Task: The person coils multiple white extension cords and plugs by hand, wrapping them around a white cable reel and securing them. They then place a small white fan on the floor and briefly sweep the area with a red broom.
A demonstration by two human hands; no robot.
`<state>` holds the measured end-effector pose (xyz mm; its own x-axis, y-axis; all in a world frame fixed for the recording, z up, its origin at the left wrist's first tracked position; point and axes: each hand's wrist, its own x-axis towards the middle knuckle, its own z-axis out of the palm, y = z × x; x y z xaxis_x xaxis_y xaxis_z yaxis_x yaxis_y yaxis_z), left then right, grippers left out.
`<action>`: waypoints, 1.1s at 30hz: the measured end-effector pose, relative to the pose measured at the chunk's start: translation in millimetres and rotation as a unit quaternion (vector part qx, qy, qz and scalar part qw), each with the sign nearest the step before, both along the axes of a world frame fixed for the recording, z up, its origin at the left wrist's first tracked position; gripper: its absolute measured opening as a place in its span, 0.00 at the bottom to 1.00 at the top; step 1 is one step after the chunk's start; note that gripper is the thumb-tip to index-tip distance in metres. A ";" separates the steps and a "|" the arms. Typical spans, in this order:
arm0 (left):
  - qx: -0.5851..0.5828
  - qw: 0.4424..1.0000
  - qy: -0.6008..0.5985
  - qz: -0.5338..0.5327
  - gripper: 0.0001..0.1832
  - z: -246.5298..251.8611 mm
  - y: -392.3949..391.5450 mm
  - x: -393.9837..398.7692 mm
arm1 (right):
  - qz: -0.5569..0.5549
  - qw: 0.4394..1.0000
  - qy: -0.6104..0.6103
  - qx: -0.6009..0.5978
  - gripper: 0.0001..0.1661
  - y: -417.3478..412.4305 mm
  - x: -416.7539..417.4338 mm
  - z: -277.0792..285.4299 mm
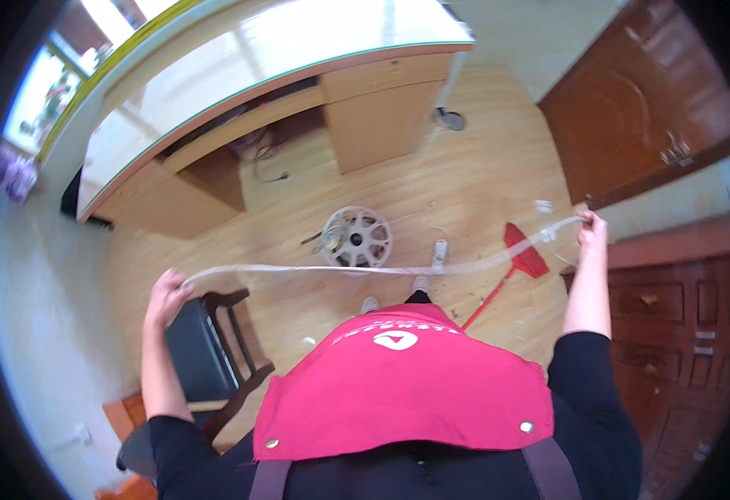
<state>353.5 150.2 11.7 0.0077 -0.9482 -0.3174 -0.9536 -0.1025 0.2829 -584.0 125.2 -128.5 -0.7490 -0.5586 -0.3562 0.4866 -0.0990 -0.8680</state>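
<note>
A long pale flexible strip (340,269) spans between my two outstretched arms, sagging a little in places. My left hand (170,294) grips one end, above a chair with a dark padded seat (199,350). The other end is pinched in my right hand (592,230), out near the wooden door. Beyond the strip, on the floor, a white spoked reel (365,237) lies on its side with some loose material on its left part. A white power strip (440,253) lies right of the reel, partly behind the pale strip.
A glass-topped wooden desk (334,94) stands ahead, with a cable and plug (271,178) beneath it. A red broom (524,253) lies at the right. The brown door (640,106) and a reddish wooden cabinet (665,350) border the right side. Small debris (477,300) dots the floor.
</note>
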 end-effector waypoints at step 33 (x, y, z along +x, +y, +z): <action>0.062 0.544 0.825 0.140 0.09 13.3 -109.3 -337.9 | 0.461 0.882 0.069 -0.073 0.49 -37.9 447.9 123.8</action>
